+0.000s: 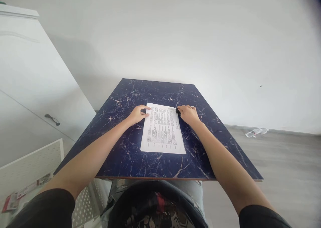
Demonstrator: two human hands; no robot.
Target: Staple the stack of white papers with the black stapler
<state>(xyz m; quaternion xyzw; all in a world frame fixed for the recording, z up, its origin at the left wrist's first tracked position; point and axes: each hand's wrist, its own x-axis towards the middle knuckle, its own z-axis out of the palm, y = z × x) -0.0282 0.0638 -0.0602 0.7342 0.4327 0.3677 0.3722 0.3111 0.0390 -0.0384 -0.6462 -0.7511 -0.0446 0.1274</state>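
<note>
A printed white sheet of paper [163,129] lies flat in the middle of a dark blue marbled table [125,157]. My left hand [138,114] rests at the sheet's top left corner, fingers curled around a small dark object I cannot name. My right hand [188,114] sits at the top right corner, fingers closed on a small black object [178,110] pressed at the paper's edge. Both forearms stretch across the table on either side of the sheet.
A white cabinet with a dark handle [52,119] stands at the left. A perforated white panel [30,167] leans below it. A crumpled plastic bottle [256,132] lies on the grey floor at the right. A white wall is behind the table.
</note>
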